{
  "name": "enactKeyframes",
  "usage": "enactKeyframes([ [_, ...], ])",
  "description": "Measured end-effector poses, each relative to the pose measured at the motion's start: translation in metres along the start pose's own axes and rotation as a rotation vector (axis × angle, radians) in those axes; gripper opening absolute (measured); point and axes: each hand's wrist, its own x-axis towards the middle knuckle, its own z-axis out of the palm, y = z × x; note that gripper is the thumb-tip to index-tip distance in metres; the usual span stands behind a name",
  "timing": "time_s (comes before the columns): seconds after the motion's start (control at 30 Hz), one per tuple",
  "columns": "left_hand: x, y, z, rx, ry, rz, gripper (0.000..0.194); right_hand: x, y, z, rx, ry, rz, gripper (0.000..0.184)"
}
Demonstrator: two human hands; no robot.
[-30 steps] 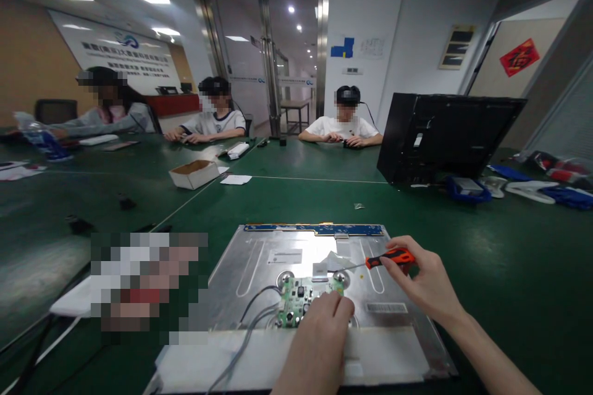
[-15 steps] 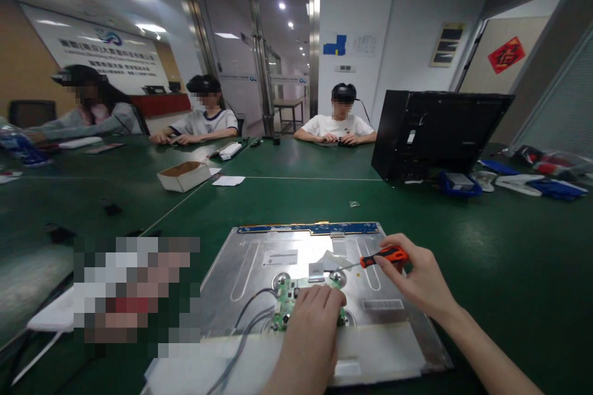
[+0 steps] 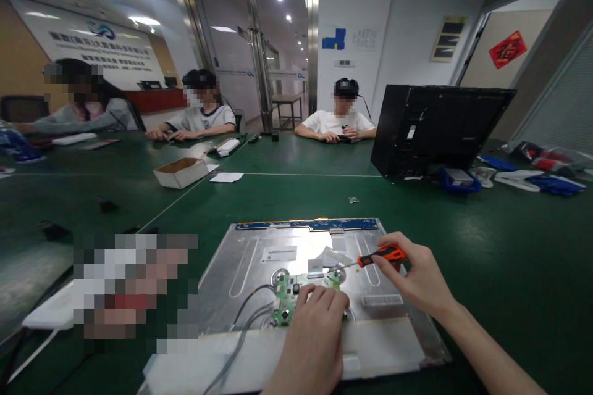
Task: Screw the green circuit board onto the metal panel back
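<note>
My right hand [image 3: 414, 268] is closed round the red-and-black handle of a screwdriver [image 3: 382, 255]. Its thin shaft points left, with the tip near the upper right corner of a green circuit board [image 3: 288, 296]. Over the right part of that board lies my left hand [image 3: 317, 327], its bent fingers close together and pressing down on it; the fingertips are partly hidden. Beneath is a silver metal-backed display panel [image 3: 250, 253], lying flat with a blue strip board [image 3: 308, 224] along its far edge. Grey and black cables [image 3: 248, 333] leave the green board's left side.
A black monitor [image 3: 440, 129] stands at the right, near blue-and-white items [image 3: 540, 181]. An open cardboard box [image 3: 180, 173] sits at the left. Several people sit across the green table [image 3: 296, 194]. A blurred-out patch [image 3: 134, 284] covers something left of the panel.
My left hand has shifted slightly right over the circuit board. The screwdriver stays almost in the same place, its handle a touch further left. The whole view has moved a little.
</note>
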Motion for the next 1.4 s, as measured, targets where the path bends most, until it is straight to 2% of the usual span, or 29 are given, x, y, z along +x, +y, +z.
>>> enactKeyframes([
  [0.23,-0.003,-0.004,-0.003,-0.028,0.016,0.049,0.030,0.000,-0.001,0.000,0.008,0.003,-0.003,0.010],
  [0.63,-0.005,-0.002,-0.006,-0.008,0.108,0.017,0.021,0.000,0.006,0.002,0.025,0.030,-0.050,0.012],
  [0.9,-0.002,-0.013,0.011,0.052,0.203,0.100,0.019,0.000,-0.002,0.002,0.028,0.031,-0.104,0.012],
  [1.0,-0.002,-0.015,0.013,0.077,0.230,0.130,0.018,-0.001,-0.003,0.003,0.045,0.058,-0.089,0.019],
  [1.13,-0.002,-0.013,0.009,0.064,0.182,0.159,0.019,-0.002,0.000,0.002,0.089,0.124,-0.037,0.029],
  [1.3,0.001,-0.018,0.017,0.047,0.225,0.173,0.016,0.001,0.000,0.000,0.139,0.189,-0.042,0.023],
  [1.4,0.002,-0.018,0.017,0.012,0.199,0.155,0.016,0.005,-0.006,0.001,0.170,0.253,-0.083,0.019],
])
